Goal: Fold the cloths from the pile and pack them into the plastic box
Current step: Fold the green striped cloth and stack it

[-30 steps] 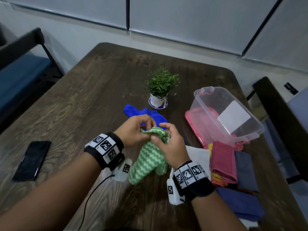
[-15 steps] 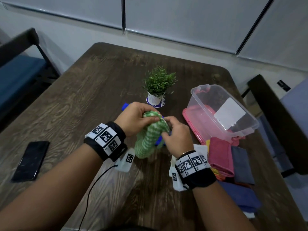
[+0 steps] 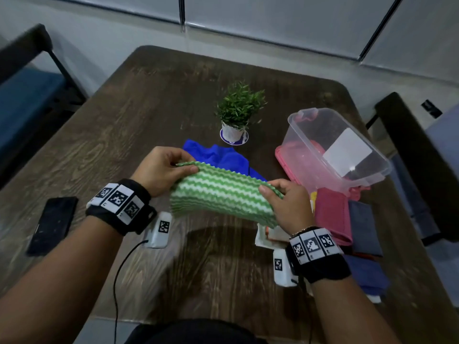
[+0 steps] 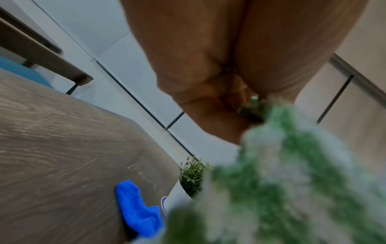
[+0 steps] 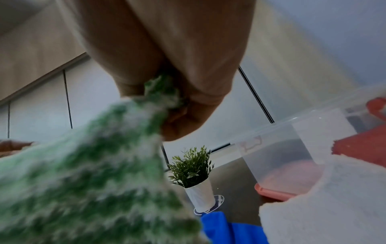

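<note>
Now the left hand (image 3: 162, 167) and right hand (image 3: 289, 204) each pinch an upper corner of the green-and-white zigzag-striped cloth (image 3: 223, 194), holding it spread above the dark wooden table (image 3: 149, 108). Behind lies a crumpled blue cloth (image 3: 223, 156); the clear plastic box (image 3: 332, 147) sits tilted to the right.

Counted in the head view: two hands; one green-white cloth (image 3: 223, 194); one blue cloth (image 3: 223, 157); one plastic box (image 3: 347, 155) on one pink lid (image 3: 288, 157); one potted plant (image 3: 238, 112); one phone (image 3: 52, 224). Stacked cloths at right of frame: count unclear.
</note>
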`<state>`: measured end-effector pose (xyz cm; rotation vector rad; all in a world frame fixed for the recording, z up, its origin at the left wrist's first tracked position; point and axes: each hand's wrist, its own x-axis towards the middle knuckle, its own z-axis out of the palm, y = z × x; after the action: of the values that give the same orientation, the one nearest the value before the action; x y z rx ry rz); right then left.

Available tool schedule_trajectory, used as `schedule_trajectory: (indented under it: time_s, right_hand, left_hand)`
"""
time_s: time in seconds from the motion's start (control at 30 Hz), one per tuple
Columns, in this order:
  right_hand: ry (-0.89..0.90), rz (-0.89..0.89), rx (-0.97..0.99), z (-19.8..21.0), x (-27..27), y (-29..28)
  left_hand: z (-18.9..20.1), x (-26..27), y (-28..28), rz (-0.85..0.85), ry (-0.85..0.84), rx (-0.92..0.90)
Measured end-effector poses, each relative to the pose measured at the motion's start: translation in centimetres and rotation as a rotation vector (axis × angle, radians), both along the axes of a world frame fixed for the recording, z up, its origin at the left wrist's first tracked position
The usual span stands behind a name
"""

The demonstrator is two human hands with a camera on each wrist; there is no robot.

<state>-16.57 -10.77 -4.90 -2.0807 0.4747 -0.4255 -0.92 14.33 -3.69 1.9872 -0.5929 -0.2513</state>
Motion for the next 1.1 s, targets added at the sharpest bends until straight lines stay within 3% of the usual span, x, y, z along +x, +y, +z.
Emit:
schedule_trajectory:
  time_s: [0.13, 0.27, 0.37, 0.5, 0.57, 0.7, 0.83, 0.97, 1.1]
  right_hand:
    - [-0.032, 0.102, 0.144, 0.7, -1.6, 0.2]
    - [0.019, 0.124, 0.157, 0.9, -1.2, -0.7]
    - [0.18, 0.089, -0.035, -1.5, 0.4, -1.8]
    - [0.491, 0.038, -0.302, -6.7, 2.5, -1.9]
    - [0.557, 0.03, -0.335, -8.4, 2.8, -1.4]
    - [0.563, 0.021, -0.39, -9.5, 2.3, -1.2]
    - [0.497, 0.038, -0.391, -9.6, 1.1, -1.4]
    - [0.468, 0.114, -0.396, -9.6, -0.4, -1.2]
    - [0.652, 0.276, -0.419, -10.8, -2.3, -0.5]
  left_hand:
    - [0.0, -0.6, 1.8, -0.103, 0.029, 0.056]
    - [0.0, -0.2, 1.6, -0.113, 0.031, 0.022]
    - [-2.9, 0.5, 0.4, -0.077, 0.059, 0.058]
    - [-9.4, 0.8, -0.9, -0.043, 0.024, 0.276]
    - [-11.4, 0.4, -1.2, 0.028, 0.01, 0.347]
    - [-12.6, -0.1, -0.8, 0.15, 0.035, 0.312]
    - [-12.6, -0.6, 0.4, 0.046, 0.105, 0.321]
    - [-12.9, -0.5, 1.9, -0.022, 0.107, 0.443]
    - [-14.2, -2.0, 1.8, -0.261, 0.149, 0.623]
